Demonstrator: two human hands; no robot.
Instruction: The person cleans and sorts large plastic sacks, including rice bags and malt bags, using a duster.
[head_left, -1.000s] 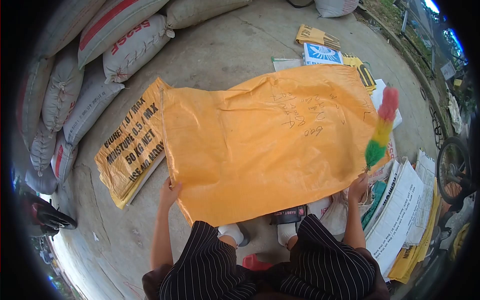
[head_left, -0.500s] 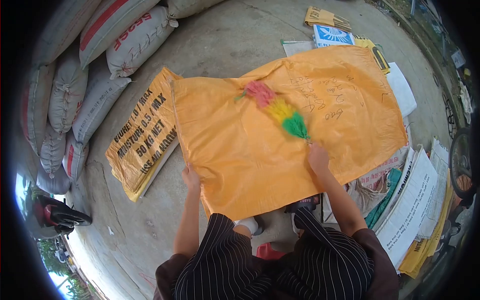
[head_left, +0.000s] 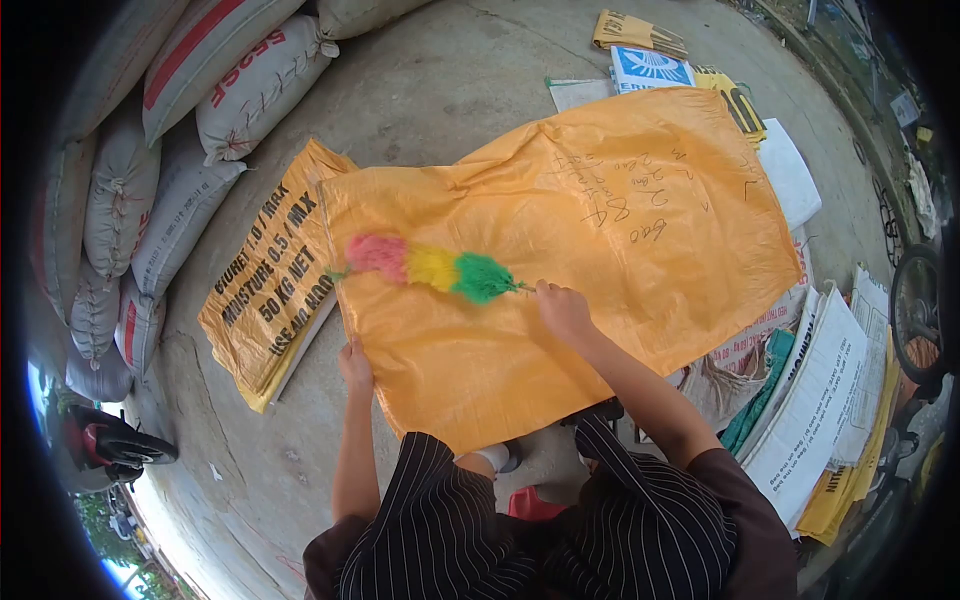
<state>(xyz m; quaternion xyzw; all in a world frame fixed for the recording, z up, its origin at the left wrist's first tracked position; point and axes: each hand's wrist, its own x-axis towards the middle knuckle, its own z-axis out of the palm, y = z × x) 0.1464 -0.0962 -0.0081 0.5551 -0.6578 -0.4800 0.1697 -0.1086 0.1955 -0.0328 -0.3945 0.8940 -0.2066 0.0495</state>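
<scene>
A large orange woven sack (head_left: pixel 480 370) lies spread out before my knees, with handwriting on its right half. My left hand (head_left: pixel 356 366) grips the sack's left edge. In my right hand (head_left: pixel 563 308) is the thin handle of a fluffy duster (head_left: pixel 432 268), banded pink, yellow and green. The duster points left across the sack, its pink end near the left edge and slightly blurred. Beside the sack's left edge lie folded yellow-orange printed sacks (head_left: pixel 265 290), partly covered by it.
Filled white sacks (head_left: pixel 265 85) are piled at the upper left. A motorbike wheel (head_left: pixel 135 445) shows at the lower left. Flat stacked sacks (head_left: pixel 815 400) lie on the right, near a bicycle wheel (head_left: pixel 915 310). More folded bags (head_left: pixel 650 70) sit at the back. Something red (head_left: pixel 535 503) is below me.
The duster has swung left and toward me over the sack, its pink end now near the left edge. My right hand moved left with it. My left hand still holds the edge.
</scene>
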